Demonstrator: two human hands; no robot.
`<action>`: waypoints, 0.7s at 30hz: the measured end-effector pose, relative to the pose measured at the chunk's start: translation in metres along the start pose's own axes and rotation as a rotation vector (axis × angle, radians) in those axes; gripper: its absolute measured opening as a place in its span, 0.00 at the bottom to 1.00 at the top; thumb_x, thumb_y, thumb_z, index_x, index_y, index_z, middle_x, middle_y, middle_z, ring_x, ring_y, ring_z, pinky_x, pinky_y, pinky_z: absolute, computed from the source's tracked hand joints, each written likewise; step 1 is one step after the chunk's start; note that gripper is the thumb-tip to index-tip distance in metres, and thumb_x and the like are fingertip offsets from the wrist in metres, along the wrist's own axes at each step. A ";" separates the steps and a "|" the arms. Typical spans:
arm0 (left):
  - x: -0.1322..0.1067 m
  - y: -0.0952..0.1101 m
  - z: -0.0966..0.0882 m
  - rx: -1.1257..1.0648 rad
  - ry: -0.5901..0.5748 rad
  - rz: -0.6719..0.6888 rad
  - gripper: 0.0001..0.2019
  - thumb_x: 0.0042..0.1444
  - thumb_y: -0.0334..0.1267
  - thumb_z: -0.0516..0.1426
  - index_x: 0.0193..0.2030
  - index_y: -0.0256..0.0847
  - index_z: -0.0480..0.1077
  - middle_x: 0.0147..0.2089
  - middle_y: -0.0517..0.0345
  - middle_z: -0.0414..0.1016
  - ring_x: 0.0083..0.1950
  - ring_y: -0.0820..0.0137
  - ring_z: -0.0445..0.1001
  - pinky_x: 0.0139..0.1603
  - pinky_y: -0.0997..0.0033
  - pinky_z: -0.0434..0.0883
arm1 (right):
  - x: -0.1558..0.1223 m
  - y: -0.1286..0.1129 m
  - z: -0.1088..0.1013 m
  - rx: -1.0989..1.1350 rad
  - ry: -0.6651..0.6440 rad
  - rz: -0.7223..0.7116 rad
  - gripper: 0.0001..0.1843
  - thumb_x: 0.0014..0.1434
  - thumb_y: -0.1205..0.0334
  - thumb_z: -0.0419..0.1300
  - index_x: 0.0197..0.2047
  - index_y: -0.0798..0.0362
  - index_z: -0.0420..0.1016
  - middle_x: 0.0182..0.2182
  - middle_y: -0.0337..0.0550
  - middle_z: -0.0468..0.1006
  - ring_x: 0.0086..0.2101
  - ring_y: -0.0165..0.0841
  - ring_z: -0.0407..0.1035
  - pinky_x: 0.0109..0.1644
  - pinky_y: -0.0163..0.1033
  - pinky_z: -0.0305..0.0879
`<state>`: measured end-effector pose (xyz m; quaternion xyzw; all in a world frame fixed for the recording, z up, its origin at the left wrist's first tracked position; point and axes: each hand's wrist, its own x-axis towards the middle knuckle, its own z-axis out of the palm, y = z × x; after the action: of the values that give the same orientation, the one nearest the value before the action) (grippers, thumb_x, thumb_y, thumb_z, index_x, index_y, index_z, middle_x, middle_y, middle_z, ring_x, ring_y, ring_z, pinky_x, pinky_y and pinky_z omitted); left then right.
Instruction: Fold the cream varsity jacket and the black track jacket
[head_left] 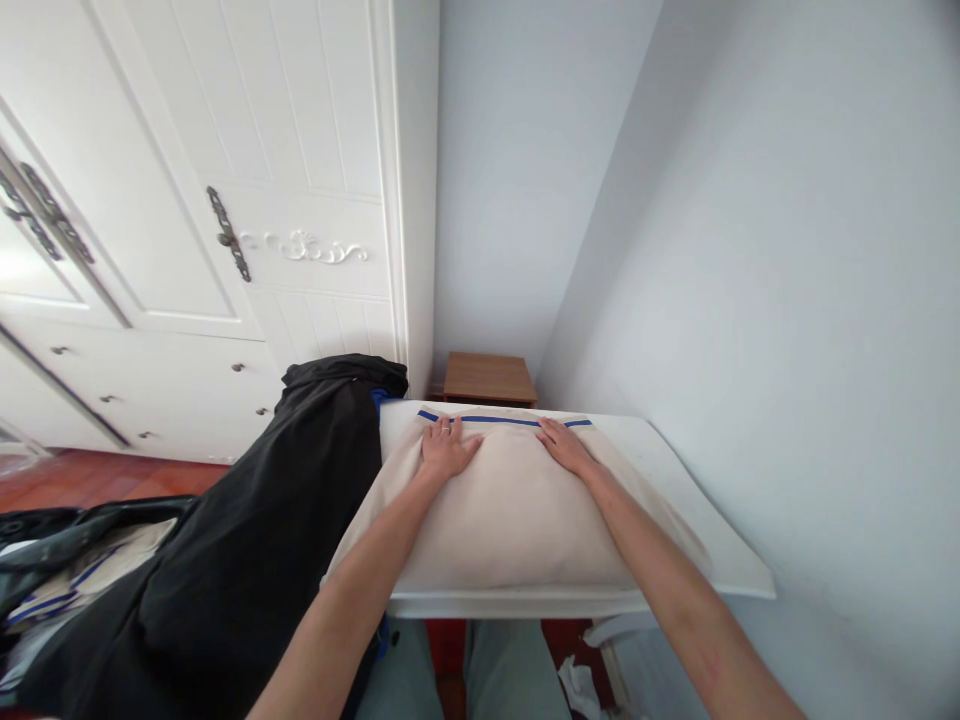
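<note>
A smooth, white, flat-topped counter (667,470) is carrying a piece of plain cream fabric (517,530), which is spreading across its middle and bulging softly upward. A narrow blue stripe (501,421) is running along the fabric's far edge, near the counter's back edge. Bare white surface is showing at the right. Large black cloth (315,500) is hanging at the left end, its support being unclear.

2 bare arms (351,622) stretch forward, well apart; the left grip (448,453) and right grip (568,448) lie palm-down, fingers (444,430) extended.
</note>
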<state>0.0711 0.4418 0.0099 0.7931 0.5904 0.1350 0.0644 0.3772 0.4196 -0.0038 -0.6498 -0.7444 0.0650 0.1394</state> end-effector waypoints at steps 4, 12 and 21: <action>0.001 -0.002 -0.001 -0.053 0.020 0.009 0.37 0.64 0.61 0.46 0.70 0.34 0.59 0.71 0.34 0.58 0.73 0.49 0.54 0.71 0.47 0.49 | -0.002 -0.008 -0.001 0.008 0.034 0.028 0.30 0.70 0.51 0.45 0.67 0.60 0.64 0.67 0.56 0.63 0.67 0.43 0.55 0.72 0.50 0.47; 0.005 -0.017 -0.010 -0.236 0.091 0.013 0.20 0.63 0.44 0.53 0.57 0.38 0.72 0.60 0.47 0.75 0.63 0.59 0.70 0.66 0.63 0.60 | -0.012 -0.039 -0.011 0.092 0.151 0.116 0.24 0.66 0.56 0.50 0.60 0.59 0.72 0.61 0.58 0.71 0.62 0.47 0.63 0.69 0.53 0.53; 0.004 -0.017 -0.010 -0.325 0.135 -0.025 0.18 0.60 0.40 0.55 0.53 0.36 0.75 0.54 0.46 0.79 0.57 0.56 0.74 0.63 0.60 0.64 | -0.109 -0.209 -0.084 0.670 0.358 -0.216 0.14 0.69 0.55 0.52 0.49 0.46 0.77 0.47 0.46 0.79 0.51 0.39 0.72 0.57 0.47 0.68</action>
<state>0.0539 0.4498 0.0153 0.7539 0.5737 0.2809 0.1534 0.2161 0.2747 0.1210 -0.4874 -0.7100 0.1749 0.4771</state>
